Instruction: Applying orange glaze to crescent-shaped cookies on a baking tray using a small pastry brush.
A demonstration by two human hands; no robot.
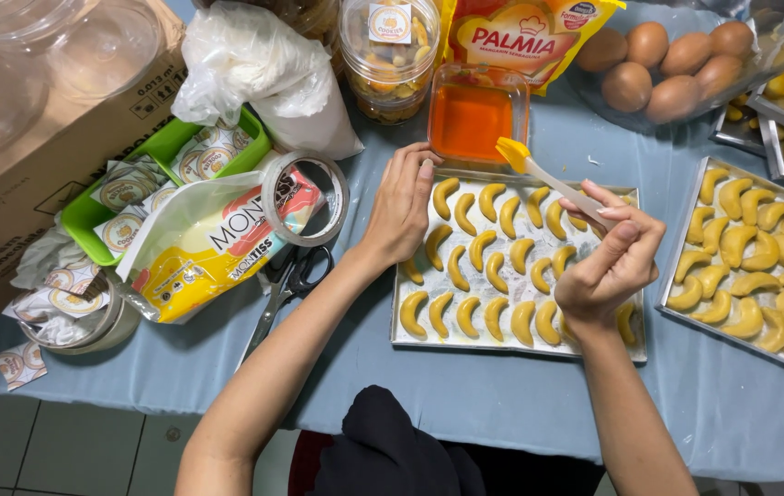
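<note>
- Two bare hands worked over a flat silver metal tray (pixel 635 342) full of small yellow crescent-shaped cookies (pixel 467 316), near the middle of the blue tablecloth (pixel 502 404).
- The right hand (pixel 614 262) was pinched shut on a pastry brush with a pale handle and yellow bristles (pixel 539 172). The bristles pointed to the far side, just over the far edge of the tray.
- The left hand (pixel 403 204) rested on the far left corner of the tray, fingers loosely curled and holding nothing, keeping it steady.
- A small clear tub of orange liquid (pixel 475 118) stood just beyond the tray.
- A second metal tray of shiny yellow crescent cookies (pixel 706 179) sat to the right.
- Brown eggs (pixel 667 60) lay far right. A roll of clear tape (pixel 305 197) and black-handled scissors (pixel 286 285) lay to the left.
- To do this well, I think the brush should be dipped lightly, then stroked softly over each cookie, one row at a time, with no drips.
</note>
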